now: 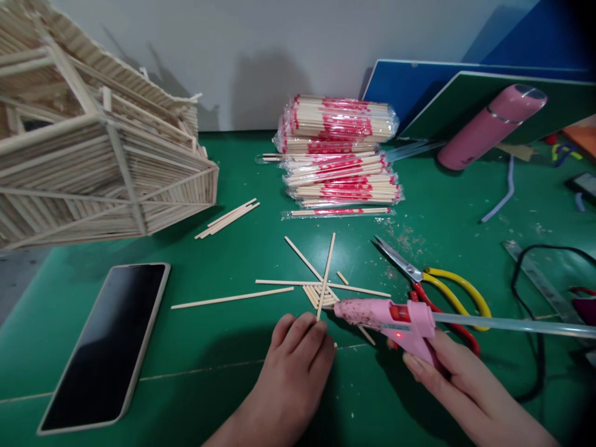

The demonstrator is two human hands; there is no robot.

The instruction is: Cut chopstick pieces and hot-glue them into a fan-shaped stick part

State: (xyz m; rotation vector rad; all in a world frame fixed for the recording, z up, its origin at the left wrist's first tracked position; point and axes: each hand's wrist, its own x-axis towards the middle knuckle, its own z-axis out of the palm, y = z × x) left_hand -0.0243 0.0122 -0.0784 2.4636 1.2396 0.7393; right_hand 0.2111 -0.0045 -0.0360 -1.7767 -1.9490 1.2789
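Observation:
In my right hand (459, 369) is a pink hot glue gun (367, 312) with a red light on and a long clear glue stick (503, 323) in its back. Its nozzle reaches a small lattice of crossed wooden chopsticks (328, 266) on the green table. My left hand (298, 363) is closed at the lattice's near end, its curled fingers against the lower tip of one chopstick; the fingertips are mostly hidden. A loose chopstick (228, 298) lies left of the lattice, and a short cut piece (342, 277) sits just beyond it.
Scissors (410, 267) with yellow and red handles lie beside the glue gun. Wrapped chopstick packs (339, 155) pile up behind. A large stick-built model (107, 149) stands left, above a phone (105, 347). A pink bottle (488, 130), ruler (544, 285) and black cable (516, 273) are right.

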